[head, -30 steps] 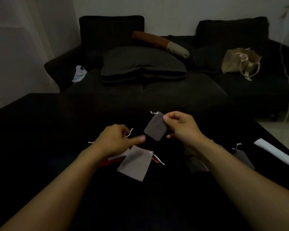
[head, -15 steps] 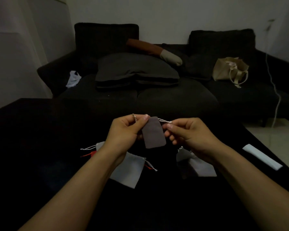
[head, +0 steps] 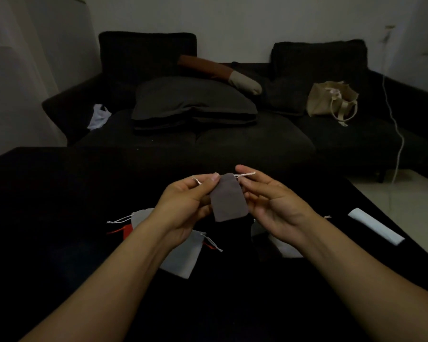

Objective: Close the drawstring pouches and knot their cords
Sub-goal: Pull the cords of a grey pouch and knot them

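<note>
- A small brown pouch point(head: 229, 199) hangs in the air between the two hands, above the dark table point(head: 59, 193), its mouth at the top and gathered narrow.
- The left hand point(head: 185, 206) pinches the white cord point(head: 197, 180) that comes out of the pouch's left top corner, thumb and forefinger pressed together on it; the other fingers curl behind the pouch's left edge.
- The right hand point(head: 274, 203) pinches the other cord point(head: 245, 175) at the pouch's right top corner; a short white length sticks out past the fingertips toward the right.
- The two cords run outward from the pouch's mouth in opposite directions.
- Below the left wrist a light grey pouch point(head: 183, 257) lies flat on the table, its white cords trailing to the right.
- Another grey pouch point(head: 140, 215) lies just beyond it to the left, and a red pouch point(head: 127, 230) peeks out between them, mostly covered.
- Under the right hand another pale pouch point(head: 282, 245) lies on the table, partly hidden by the wrist.
- A white strip point(head: 376, 227) lies near the table's right edge, well apart from the pouches.
- Behind the table stands a dark sofa point(head: 232, 144) with a big grey cushion point(head: 193, 104) and a beige tote bag point(head: 329, 99) on it.
</note>
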Action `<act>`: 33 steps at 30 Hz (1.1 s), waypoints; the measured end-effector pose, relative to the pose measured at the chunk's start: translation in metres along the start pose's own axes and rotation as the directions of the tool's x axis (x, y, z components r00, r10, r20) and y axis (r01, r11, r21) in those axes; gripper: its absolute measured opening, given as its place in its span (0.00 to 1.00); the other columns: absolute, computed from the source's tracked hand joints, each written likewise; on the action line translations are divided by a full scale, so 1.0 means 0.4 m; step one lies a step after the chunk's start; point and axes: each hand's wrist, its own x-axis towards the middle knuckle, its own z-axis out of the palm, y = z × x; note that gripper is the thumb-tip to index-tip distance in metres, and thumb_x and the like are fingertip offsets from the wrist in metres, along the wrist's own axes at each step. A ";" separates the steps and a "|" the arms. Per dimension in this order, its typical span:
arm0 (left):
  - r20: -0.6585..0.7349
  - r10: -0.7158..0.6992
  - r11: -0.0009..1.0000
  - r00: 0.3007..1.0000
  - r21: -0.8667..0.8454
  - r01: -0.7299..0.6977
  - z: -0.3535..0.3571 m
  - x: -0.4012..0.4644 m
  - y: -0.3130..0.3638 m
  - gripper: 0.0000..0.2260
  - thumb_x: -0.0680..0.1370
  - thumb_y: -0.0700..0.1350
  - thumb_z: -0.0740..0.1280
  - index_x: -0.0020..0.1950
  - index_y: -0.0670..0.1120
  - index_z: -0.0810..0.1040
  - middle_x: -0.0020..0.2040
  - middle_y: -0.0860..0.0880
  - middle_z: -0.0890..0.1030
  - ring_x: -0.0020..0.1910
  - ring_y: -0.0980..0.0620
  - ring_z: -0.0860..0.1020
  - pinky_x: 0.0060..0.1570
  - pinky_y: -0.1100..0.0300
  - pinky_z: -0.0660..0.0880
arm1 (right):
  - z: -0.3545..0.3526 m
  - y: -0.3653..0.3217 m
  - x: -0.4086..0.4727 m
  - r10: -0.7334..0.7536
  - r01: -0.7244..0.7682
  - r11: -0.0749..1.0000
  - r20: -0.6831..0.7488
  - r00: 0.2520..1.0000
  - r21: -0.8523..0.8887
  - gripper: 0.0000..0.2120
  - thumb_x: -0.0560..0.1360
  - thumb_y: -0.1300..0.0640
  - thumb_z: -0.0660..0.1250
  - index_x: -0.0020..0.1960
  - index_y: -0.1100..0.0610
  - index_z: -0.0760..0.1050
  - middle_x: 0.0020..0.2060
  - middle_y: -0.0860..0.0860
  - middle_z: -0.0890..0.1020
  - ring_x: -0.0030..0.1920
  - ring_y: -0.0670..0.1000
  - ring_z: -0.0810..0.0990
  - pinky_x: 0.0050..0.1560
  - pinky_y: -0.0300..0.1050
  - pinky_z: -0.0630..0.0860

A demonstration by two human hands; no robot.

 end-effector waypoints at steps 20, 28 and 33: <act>-0.097 0.046 0.930 0.994 -0.360 -0.078 0.000 0.012 0.004 0.12 0.79 0.48 0.65 0.51 0.40 0.81 0.47 0.40 0.86 0.47 0.46 0.85 0.45 0.53 0.83 | 0.039 0.033 0.030 0.001 0.020 0.960 -0.076 0.997 0.279 0.07 0.74 0.54 0.67 0.46 0.56 0.81 0.36 0.53 0.81 0.30 0.46 0.79 0.29 0.40 0.77; -0.186 0.169 0.914 0.968 -0.339 -0.225 0.005 0.018 0.023 0.16 0.81 0.52 0.62 0.38 0.45 0.78 0.40 0.48 0.86 0.36 0.56 0.82 0.41 0.63 0.75 | 0.024 -0.010 0.025 -0.128 0.147 0.961 -0.093 0.987 0.236 0.06 0.73 0.52 0.67 0.41 0.54 0.78 0.42 0.51 0.86 0.34 0.46 0.81 0.30 0.35 0.74; -0.126 0.177 0.953 0.976 -0.224 -0.202 0.011 0.006 0.022 0.16 0.82 0.55 0.59 0.38 0.47 0.72 0.28 0.52 0.78 0.26 0.58 0.75 0.29 0.68 0.73 | 0.026 0.006 0.020 -0.133 0.137 0.986 -0.045 0.990 0.098 0.12 0.78 0.51 0.62 0.41 0.56 0.77 0.32 0.51 0.79 0.29 0.45 0.75 0.29 0.36 0.74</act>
